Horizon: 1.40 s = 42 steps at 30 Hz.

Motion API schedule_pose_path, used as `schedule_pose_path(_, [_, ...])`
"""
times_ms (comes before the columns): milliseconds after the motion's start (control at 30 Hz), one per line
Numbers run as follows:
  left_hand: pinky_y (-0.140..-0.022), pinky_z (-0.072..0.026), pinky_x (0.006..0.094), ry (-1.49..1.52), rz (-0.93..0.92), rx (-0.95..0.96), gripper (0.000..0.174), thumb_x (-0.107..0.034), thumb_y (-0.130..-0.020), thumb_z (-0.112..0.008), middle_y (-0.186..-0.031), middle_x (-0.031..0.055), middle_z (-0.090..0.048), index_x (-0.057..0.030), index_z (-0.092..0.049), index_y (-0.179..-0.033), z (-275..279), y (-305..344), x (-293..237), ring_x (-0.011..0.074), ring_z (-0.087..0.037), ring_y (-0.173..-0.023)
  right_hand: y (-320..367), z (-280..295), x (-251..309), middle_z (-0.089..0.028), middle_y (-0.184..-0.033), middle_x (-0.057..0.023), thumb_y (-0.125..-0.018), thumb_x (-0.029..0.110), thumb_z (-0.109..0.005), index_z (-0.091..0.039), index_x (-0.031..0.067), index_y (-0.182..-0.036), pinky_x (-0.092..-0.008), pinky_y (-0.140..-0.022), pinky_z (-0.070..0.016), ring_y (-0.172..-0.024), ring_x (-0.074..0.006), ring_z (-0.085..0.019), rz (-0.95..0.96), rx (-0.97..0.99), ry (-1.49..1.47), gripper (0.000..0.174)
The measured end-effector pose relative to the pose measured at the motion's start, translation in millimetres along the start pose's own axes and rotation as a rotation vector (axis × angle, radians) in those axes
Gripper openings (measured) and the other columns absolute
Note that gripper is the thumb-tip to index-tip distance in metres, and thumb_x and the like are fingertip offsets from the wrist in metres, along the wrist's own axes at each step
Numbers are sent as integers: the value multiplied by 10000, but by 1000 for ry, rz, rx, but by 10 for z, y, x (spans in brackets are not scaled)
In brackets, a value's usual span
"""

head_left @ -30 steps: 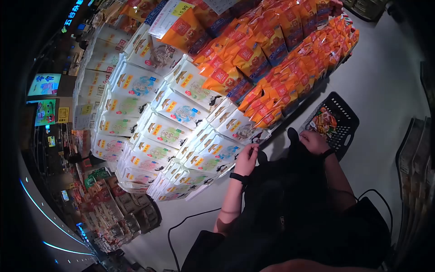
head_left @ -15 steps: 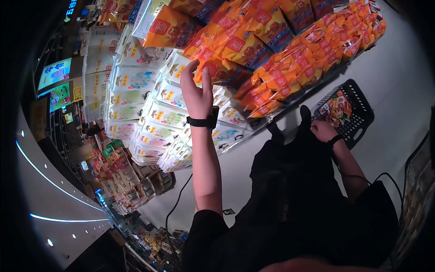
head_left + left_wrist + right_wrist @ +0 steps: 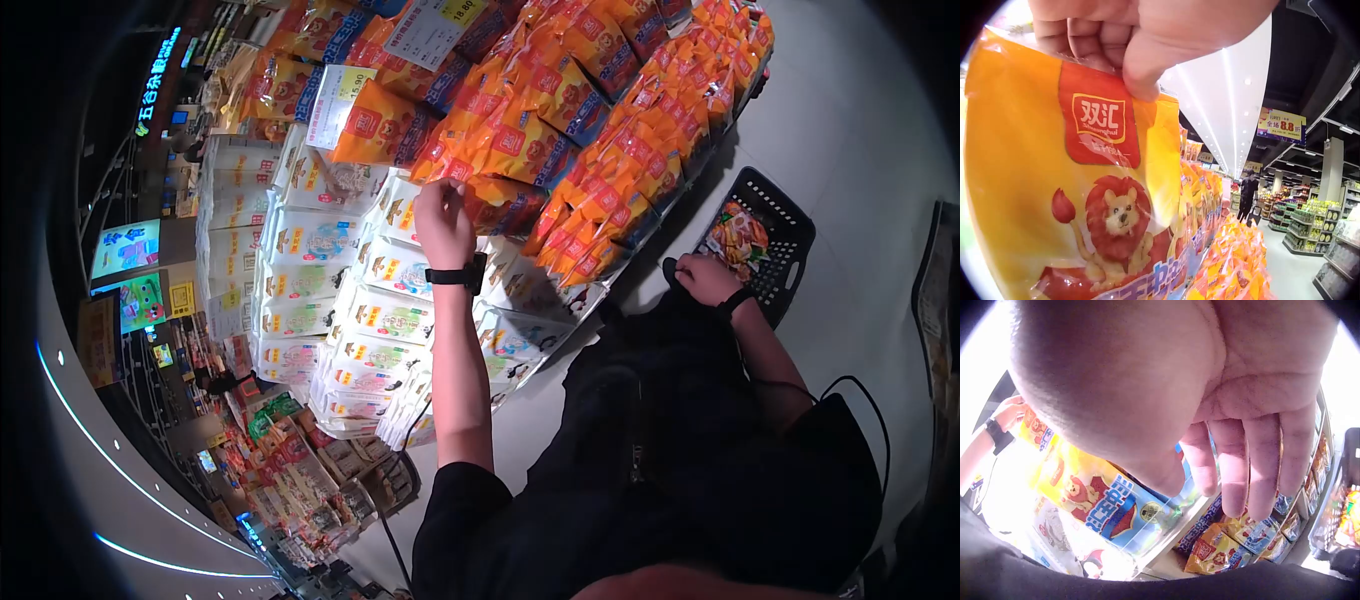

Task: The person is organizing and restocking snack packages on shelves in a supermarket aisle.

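Observation:
My left hand (image 3: 445,225) pinches the top edge of an orange-and-yellow sausage bag (image 3: 1104,206) between thumb and curled fingers. A red lion and a red brand label are printed on the bag's front, which faces the left wrist camera. In the head view this bag sits at the near edge of the stacked orange bags (image 3: 530,140), beside the white bags (image 3: 375,310). My right hand (image 3: 710,280) hangs low in front of the body near the black shopping basket (image 3: 790,225). Its fingers (image 3: 1263,469) hang loosely, holding nothing.
A colourful food package (image 3: 738,235) lies in the basket on the floor. Price cards (image 3: 340,105) stand above the display's orange bags. A cable (image 3: 865,400) loops by the right arm. Another shelf (image 3: 938,300) stands at the far right. A person (image 3: 1248,195) is down the aisle.
My left hand has risen from in front of the body, reached over the display with spread fingers, and now grips the orange bag's top. The right hand stays low near the basket.

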<state>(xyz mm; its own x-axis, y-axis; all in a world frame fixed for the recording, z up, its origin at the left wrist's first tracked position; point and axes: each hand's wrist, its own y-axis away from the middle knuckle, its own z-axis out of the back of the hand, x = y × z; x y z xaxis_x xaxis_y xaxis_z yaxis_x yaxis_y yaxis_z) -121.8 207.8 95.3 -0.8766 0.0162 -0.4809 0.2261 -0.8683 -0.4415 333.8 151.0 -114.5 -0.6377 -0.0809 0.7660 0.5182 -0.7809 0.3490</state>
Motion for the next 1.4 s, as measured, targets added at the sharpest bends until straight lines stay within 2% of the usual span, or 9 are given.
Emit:
schedule_pose_path(233, [-816, -567, 395, 24, 66, 100, 128, -97, -1030, -765, -961, 153, -745, 9, -713, -1080, -51, -117, 31, 293, -729, -890, -18, -217, 144, -758, -1052, -221, -1039, 241, -676, -707, 17, -1144, -526, -941, -576, -1069, -430, -730, -4, 24, 122, 249])
schedule_pose_path(267, [-834, -556, 484, 11, 80, 116, 155, -134, -1019, -748, -986, 199, -750, 9, -708, -1067, -42, -160, 42, 400, -722, -947, -29, -240, 176, -755, -1061, -221, -1038, 242, -679, -708, 19, -1145, -526, -946, -575, -1074, -431, -728, -2, 31, 151, 249])
schedule_pose_path(367, [-896, -569, 480, -35, 154, 210, 179, -153, -1018, -749, -1056, 212, -758, 2, -728, -1105, -60, -294, 135, 409, -723, -1005, -12, -251, 239, -748, -1081, -217, -1037, 246, -686, -710, 23, -1150, -525, -956, -575, -1080, -432, -725, -2, 20, 162, 251])
schedule_pose_path(467, [-976, -571, 483, 70, -186, 59, 265, -227, -1021, -753, -1162, 225, -757, -8, -755, -1170, -101, -370, 26, 421, -720, -1094, 19, -231, 215, -746, -1095, -216, -1036, 244, -687, -708, 25, -1159, -526, -959, -576, -1077, -431, -725, 7, 0, 149, 253])
schedule_pose_path(567, [-1030, -564, 487, -80, -126, 199, 351, -309, -1015, -748, -1257, 233, -745, -25, -779, -1221, -123, -448, -240, 427, -709, -1175, 30, -230, 132, -747, -1107, -213, -1037, 242, -686, -706, 25, -1169, -526, -961, -576, -1081, -427, -724, -11, -20, 167, 255])
schedule_pose_path(700, [-993, -584, 485, -296, 23, 442, 406, -385, -1006, -764, -1225, 201, -787, -34, -808, -1205, -297, -628, -322, 395, -746, -1147, 40, -170, 171, -745, -1110, -208, -1039, 246, -682, -706, 33, -1167, -525, -967, -576, -1095, -420, -721, -55, -20, 153, 250])
schedule_pose_path(1067, [-841, -565, 502, -111, 73, 211, 222, -234, -976, -770, -1015, 213, -772, -17, -745, -1012, -444, -833, -429, 437, -738, -971, 86, 16, 28, -736, -1143, -203, -1050, 274, -670, -696, 42, -1180, -525, -983, -576, -1128, -423, -710, -46, -31, 148, 267])
schedule_pose_path(1200, [-810, -560, 457, -9, -69, 91, 150, -157, -1010, -757, -962, 217, -749, -10, -738, -1034, -139, -907, -700, 417, -734, -917, 94, 62, -48, -744, -1114, -195, -1053, 260, -671, -705, 35, -1177, -513, -974, -577, -1117, -411, -714, 21, -51, 118, 259])
schedule_pose_path(1400, [-794, -531, 315, 164, -212, 112, 83, -68, -1038, -759, -935, 75, -693, 7, -725, -1034, 804, -689, -1600, 176, -673, -850, 36, 623, 774, -782, -1150, -162, -1072, 225, -722, -715, 29, -1272, -430, -1003, -577, -1149, -301, -746, 184, -40, -376, 280])
